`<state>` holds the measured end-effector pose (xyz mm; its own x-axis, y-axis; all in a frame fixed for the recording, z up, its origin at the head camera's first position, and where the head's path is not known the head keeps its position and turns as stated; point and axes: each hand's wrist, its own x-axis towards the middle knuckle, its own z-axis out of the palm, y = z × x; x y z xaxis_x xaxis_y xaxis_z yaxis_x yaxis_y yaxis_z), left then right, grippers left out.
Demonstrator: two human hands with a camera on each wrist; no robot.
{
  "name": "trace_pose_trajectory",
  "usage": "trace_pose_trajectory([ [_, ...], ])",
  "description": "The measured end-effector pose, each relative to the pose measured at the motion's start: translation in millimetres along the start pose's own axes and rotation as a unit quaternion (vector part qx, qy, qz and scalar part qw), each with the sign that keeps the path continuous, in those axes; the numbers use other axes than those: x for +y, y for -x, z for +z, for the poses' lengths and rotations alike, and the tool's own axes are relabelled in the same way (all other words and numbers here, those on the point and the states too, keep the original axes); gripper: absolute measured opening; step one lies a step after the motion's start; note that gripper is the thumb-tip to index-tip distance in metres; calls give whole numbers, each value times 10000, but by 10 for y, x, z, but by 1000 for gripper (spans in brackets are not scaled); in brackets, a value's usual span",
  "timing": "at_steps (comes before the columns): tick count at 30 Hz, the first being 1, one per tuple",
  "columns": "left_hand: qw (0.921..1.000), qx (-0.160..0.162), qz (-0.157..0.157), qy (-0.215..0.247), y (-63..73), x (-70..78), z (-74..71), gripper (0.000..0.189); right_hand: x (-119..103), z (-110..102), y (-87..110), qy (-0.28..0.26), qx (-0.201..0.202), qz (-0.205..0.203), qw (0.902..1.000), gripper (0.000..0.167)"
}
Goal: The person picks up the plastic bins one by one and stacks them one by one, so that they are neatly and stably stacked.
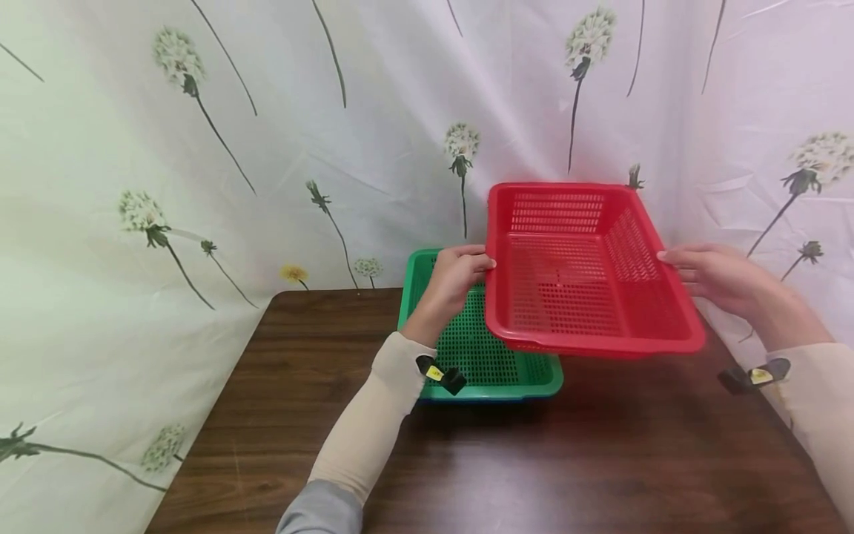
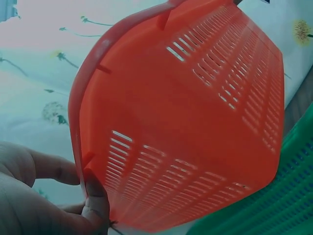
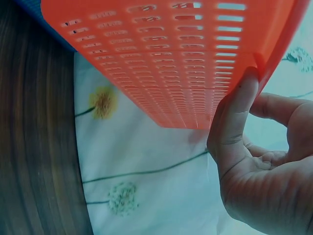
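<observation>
A red rectangular plastic basket [image 1: 574,274] with slotted walls is held up in the air, its open top tilted toward the head camera. My left hand [image 1: 455,285] pinches its left rim, and in the left wrist view the thumb and fingers [image 2: 95,196] grip that rim from both sides. On the opposite side my right hand [image 1: 723,278] holds the right rim; the right wrist view shows fingers [image 3: 239,107] under the lip. Below and to the left, a green basket [image 1: 467,393] sits on the table, partly covered by the red one and by my left arm.
Under the green basket a blue edge [image 1: 477,401] shows, and blue also appears in the right wrist view's top corner. The brown wooden table [image 1: 320,371] backs onto a white curtain [image 1: 373,148] printed with dandelions. Each wrist wears a black strap with a small camera.
</observation>
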<state>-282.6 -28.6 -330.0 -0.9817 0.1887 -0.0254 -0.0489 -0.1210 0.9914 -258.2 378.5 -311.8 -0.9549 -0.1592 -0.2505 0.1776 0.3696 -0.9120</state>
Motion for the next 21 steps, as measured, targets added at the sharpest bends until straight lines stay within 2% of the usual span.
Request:
trace_pose_trajectory([
  [3,10000,39,65,19,35,3,-85,39,-18,86,-17,196,21,-124,9997,10],
  [6,9999,42,79,123,55,18,-173,39,-43,166,-38,218,9,-178,9996,13],
  [14,9997,102,48,206,82,44,-384,36,-135,356,-64,104,-107,-193,9997,46],
  [21,9998,83,57,182,163,134,-556,37,-234,510,-71,52,-83,-327,9994,48],
])
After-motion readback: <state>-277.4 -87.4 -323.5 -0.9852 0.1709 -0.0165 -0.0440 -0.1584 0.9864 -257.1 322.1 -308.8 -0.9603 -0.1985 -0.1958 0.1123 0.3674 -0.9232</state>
